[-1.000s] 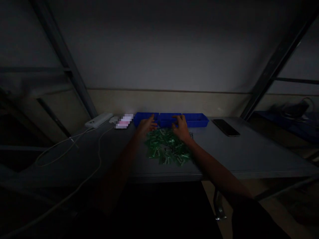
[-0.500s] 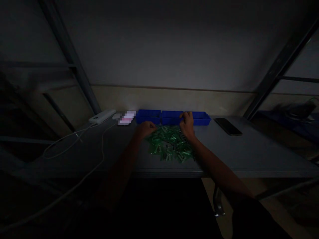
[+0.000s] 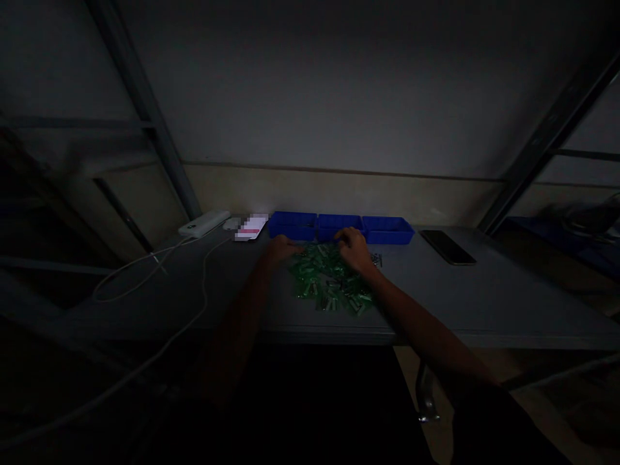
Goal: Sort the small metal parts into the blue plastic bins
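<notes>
A heap of small green-tinted plastic bags [image 3: 310, 284] with metal pieces inside lies on the grey table. My left hand [image 3: 278, 250] is at the heap's far left edge, fingers pressed together; what they pinch is too dark to make out. Over the heap's far side, my right hand [image 3: 356, 250] has its fingers curled in a pinch, just in front of the middle blue bin [image 3: 340, 224]. Anything between those fingertips is hidden. Beside it stand the left blue bin [image 3: 292, 226] and the right blue bin [image 3: 388, 230].
To the right lies a dark phone [image 3: 448, 247]. A white power bank or adapter [image 3: 204, 223] with a white cable [image 3: 203, 284] sits at the left, near a blurred-out bright item [image 3: 250, 228]. Metal frame posts rise at both sides; a wall closes the back.
My right hand has come down and left from the right-hand bins onto the far side of the heap. The left hand stays by the heap's edge. The view has shifted slightly.
</notes>
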Demonstrator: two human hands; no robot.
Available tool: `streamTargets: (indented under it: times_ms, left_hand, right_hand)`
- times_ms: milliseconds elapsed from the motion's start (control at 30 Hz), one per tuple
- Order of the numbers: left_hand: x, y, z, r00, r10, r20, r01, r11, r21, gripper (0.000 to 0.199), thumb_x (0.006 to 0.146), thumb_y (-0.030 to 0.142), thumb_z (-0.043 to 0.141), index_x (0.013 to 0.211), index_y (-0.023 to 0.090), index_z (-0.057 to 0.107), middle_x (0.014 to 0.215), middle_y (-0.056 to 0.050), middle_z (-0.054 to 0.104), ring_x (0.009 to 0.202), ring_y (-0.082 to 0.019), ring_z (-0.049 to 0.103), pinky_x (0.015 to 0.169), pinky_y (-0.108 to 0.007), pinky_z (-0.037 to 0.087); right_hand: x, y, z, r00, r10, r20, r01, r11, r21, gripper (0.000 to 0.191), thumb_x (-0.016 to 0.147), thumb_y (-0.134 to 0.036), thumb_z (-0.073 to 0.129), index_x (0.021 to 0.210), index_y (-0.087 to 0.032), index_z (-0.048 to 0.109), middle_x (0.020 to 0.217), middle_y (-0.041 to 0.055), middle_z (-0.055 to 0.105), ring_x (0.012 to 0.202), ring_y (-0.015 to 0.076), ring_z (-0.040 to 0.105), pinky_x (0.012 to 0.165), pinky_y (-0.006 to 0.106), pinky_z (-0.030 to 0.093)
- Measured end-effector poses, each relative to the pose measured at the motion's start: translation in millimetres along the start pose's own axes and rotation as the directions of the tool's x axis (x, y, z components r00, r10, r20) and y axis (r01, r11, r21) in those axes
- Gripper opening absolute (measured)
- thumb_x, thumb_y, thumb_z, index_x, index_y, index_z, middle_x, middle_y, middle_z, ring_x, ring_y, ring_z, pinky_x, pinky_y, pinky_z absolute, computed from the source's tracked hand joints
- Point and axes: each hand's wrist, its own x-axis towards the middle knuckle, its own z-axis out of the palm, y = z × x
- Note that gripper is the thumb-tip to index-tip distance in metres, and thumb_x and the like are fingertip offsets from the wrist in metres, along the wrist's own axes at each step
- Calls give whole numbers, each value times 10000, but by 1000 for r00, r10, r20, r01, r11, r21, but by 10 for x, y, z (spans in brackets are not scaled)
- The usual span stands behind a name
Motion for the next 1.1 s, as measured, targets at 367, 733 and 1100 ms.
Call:
streamTargets:
  times_ms: [367,733,1100]
  left_hand:
    - [-73,186,3,981,129,-142,-132,991,-12,223,592,221,713,788,174,616,799,-44,661,783,-215,621,701,-314,467]
    - [-277,353,318,827,562,8,-561,826,-58,95,681,230,676,742,172,634,853,-42,649,877,-194,608,840,-343,469]
    - [-297,326,311,767,637,-74,-612,762,212,156,681,92,666,775,211,700,1183,-51,470,1141,-230,475,1034,-416,367]
  right_hand:
    - [-11,-106,-46,986,55,158,-73,991,111,256,699,-106,433,859,-169,624,704,1,589,649,139,517,661,257,387]
    - [-56,-359,39,956,250,152,-292,784,548,351,832,-501,412,851,-192,578,493,-42,503,451,133,484,468,249,355]
    - [19,-252,96,913,396,95,-302,503,810,527,549,-246,640,1034,-217,439,585,-91,595,525,113,537,524,227,422]
